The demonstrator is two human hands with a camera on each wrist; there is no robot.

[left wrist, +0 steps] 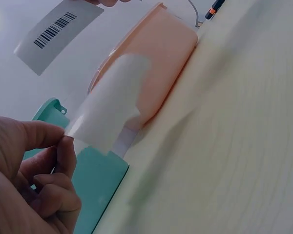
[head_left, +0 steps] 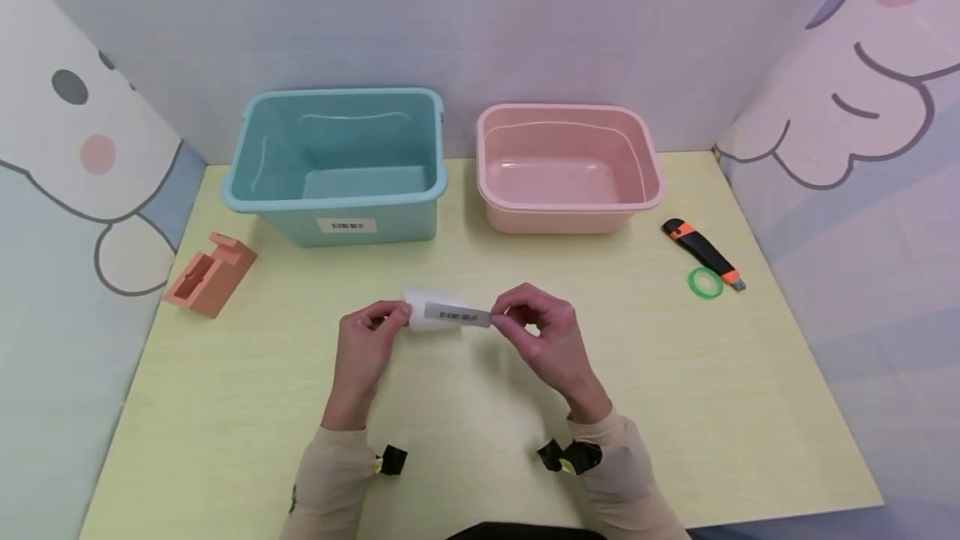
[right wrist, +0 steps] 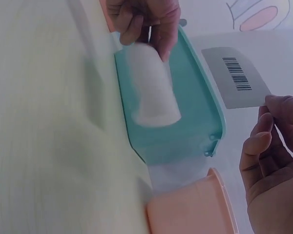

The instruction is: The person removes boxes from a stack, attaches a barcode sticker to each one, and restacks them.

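Worktop [head_left: 712, 407] in pale wood grain spreads below everything; we read clock directions from the middle of the head view, twelve being farthest from us. At ten o'clock stands a teal bin [head_left: 405, 222], upright, with a barcode sticker [head_left: 346, 225] on its near side. At two o'clock, near it, we find a lower pink basin [head_left: 558, 222], also upright.

Two bare hands come from beige sleeves [head_left: 330, 465]. The left hand [head_left: 365, 342], towards eight o'clock, has its grip narrowed to a thumb-and-finger pinch on the edge of a curled white sheet [left wrist: 112, 97]. The right hand [head_left: 551, 342], at five o'clock, pinches one end of a barcode label [right wrist: 237, 78] the same way.

Out at nine o'clock sits a slotted coral block [head_left: 213, 286]. At three o'clock lies a black-and-orange cutter [head_left: 702, 250].

The sheet is raised above the worktop towards seven o'clock, and the label at six; the wrist views show us a gap between them. Smallest, a green ring [head_left: 692, 284] lies at three o'clock beside the cutter; we cannot tell whether they touch.
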